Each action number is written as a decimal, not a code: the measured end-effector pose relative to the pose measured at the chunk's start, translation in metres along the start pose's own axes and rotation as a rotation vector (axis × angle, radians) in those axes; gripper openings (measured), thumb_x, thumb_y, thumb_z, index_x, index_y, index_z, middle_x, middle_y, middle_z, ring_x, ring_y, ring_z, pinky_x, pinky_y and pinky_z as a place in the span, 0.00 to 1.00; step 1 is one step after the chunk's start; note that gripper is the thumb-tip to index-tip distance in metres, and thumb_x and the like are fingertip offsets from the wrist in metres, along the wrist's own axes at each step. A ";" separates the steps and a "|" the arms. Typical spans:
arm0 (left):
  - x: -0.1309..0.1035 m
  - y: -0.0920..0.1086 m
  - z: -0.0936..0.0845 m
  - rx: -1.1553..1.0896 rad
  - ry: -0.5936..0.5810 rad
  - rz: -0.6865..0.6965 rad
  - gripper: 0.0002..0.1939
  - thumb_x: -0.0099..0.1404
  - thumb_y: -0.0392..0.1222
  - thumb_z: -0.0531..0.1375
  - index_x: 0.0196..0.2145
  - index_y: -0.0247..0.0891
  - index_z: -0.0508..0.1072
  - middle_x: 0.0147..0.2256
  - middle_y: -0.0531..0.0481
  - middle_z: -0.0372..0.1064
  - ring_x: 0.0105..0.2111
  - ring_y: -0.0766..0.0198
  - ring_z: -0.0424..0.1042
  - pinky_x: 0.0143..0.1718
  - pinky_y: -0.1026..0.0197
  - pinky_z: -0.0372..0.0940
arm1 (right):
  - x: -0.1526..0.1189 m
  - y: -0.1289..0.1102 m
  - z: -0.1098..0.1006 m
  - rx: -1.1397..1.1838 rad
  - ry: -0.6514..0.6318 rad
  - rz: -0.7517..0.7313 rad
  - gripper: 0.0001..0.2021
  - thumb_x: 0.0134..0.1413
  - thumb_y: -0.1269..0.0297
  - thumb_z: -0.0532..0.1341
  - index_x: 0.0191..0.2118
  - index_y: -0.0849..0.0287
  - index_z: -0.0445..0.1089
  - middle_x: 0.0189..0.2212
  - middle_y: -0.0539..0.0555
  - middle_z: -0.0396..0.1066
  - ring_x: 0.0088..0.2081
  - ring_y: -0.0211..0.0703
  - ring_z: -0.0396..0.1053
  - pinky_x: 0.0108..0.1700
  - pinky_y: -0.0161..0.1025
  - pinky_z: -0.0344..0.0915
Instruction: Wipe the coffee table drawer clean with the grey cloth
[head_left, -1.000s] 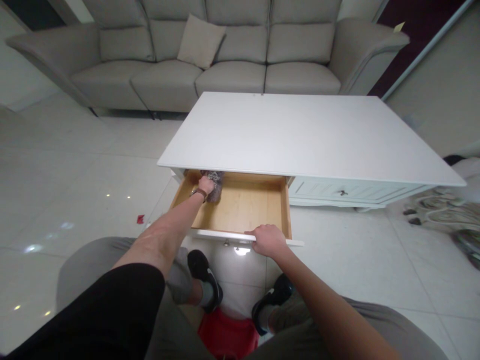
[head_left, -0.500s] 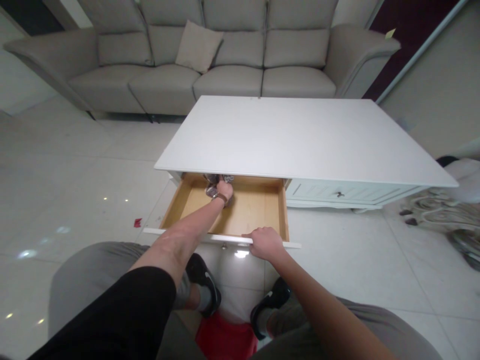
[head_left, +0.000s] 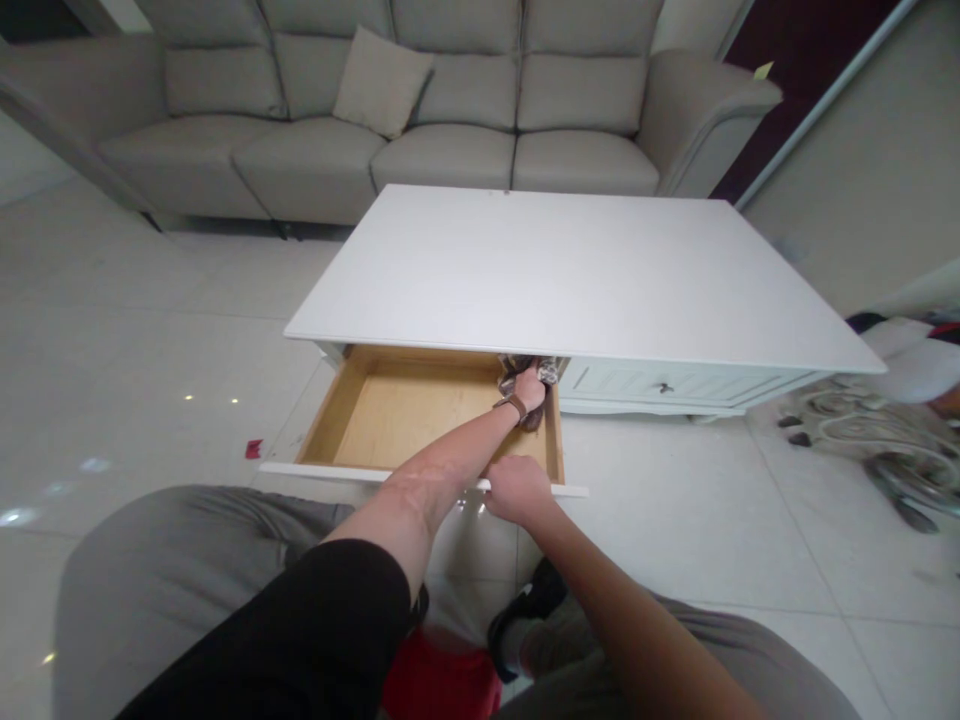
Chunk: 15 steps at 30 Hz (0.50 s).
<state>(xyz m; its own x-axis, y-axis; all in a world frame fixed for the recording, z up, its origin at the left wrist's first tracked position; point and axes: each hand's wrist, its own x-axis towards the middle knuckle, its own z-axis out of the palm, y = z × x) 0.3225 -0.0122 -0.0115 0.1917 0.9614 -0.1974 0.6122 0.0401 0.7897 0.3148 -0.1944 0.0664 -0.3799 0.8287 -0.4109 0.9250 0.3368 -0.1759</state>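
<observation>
A wooden drawer (head_left: 405,400) is pulled out from the left front of the white coffee table (head_left: 570,270). Inside it, at the back right corner, my left hand (head_left: 531,388) is closed on a crumpled brown and white patterned cloth (head_left: 534,418). A brown band circles that wrist. My right hand (head_left: 517,488) grips the drawer's white front edge near its right end, with the left forearm just beside it. The drawer's bottom shows bare wood left of the cloth.
Behind the table stands a grey sofa (head_left: 315,150) with a beige cushion (head_left: 382,82). A closed drawer (head_left: 622,382) is at the table's right. A red scrap (head_left: 253,449) lies on the floor. Something red (head_left: 442,680) is between my feet. Metal scrollwork (head_left: 862,430) stands far right.
My left hand has moved right across the drawer with the cloth, from the back left part to the back right corner. My right hand still holds the drawer front. The view has shifted slightly.
</observation>
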 end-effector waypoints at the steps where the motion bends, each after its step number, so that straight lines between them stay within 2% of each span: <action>1: 0.003 -0.006 -0.007 0.011 -0.009 -0.013 0.24 0.67 0.32 0.57 0.60 0.38 0.73 0.54 0.31 0.75 0.56 0.50 0.74 0.57 0.54 0.64 | 0.000 0.000 0.000 -0.006 -0.004 -0.004 0.16 0.57 0.62 0.57 0.45 0.61 0.79 0.43 0.65 0.79 0.44 0.56 0.77 0.45 0.46 0.69; 5: 0.016 -0.032 -0.045 0.031 0.021 -0.074 0.23 0.68 0.39 0.60 0.60 0.41 0.73 0.57 0.37 0.74 0.56 0.51 0.74 0.57 0.56 0.65 | -0.001 0.001 -0.003 -0.007 0.001 -0.038 0.16 0.58 0.61 0.57 0.48 0.55 0.79 0.43 0.62 0.79 0.45 0.54 0.77 0.46 0.45 0.69; 8: 0.020 -0.052 -0.083 0.048 0.098 -0.153 0.21 0.68 0.40 0.61 0.58 0.38 0.74 0.54 0.36 0.76 0.52 0.52 0.76 0.54 0.57 0.67 | -0.004 0.001 -0.007 -0.020 -0.006 -0.067 0.18 0.59 0.62 0.57 0.52 0.50 0.78 0.43 0.60 0.79 0.45 0.52 0.77 0.45 0.44 0.68; 11: 0.014 -0.080 -0.133 0.081 0.195 -0.251 0.15 0.67 0.36 0.60 0.50 0.33 0.77 0.47 0.32 0.78 0.47 0.52 0.78 0.49 0.56 0.69 | -0.005 0.001 -0.009 -0.025 0.005 -0.080 0.20 0.59 0.62 0.56 0.53 0.44 0.78 0.42 0.59 0.79 0.45 0.53 0.77 0.44 0.44 0.68; 15: -0.017 -0.123 -0.211 0.142 0.380 -0.371 0.13 0.66 0.33 0.60 0.48 0.30 0.76 0.45 0.30 0.78 0.46 0.49 0.78 0.45 0.55 0.69 | -0.006 0.001 -0.009 -0.017 0.022 -0.070 0.21 0.57 0.63 0.57 0.54 0.43 0.77 0.43 0.58 0.79 0.45 0.53 0.77 0.44 0.44 0.68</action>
<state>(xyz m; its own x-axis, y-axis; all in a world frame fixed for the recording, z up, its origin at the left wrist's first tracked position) 0.0819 0.0241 0.0171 -0.3310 0.9214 -0.2038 0.6882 0.3834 0.6159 0.3178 -0.1956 0.0766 -0.4436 0.8124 -0.3784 0.8962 0.4018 -0.1880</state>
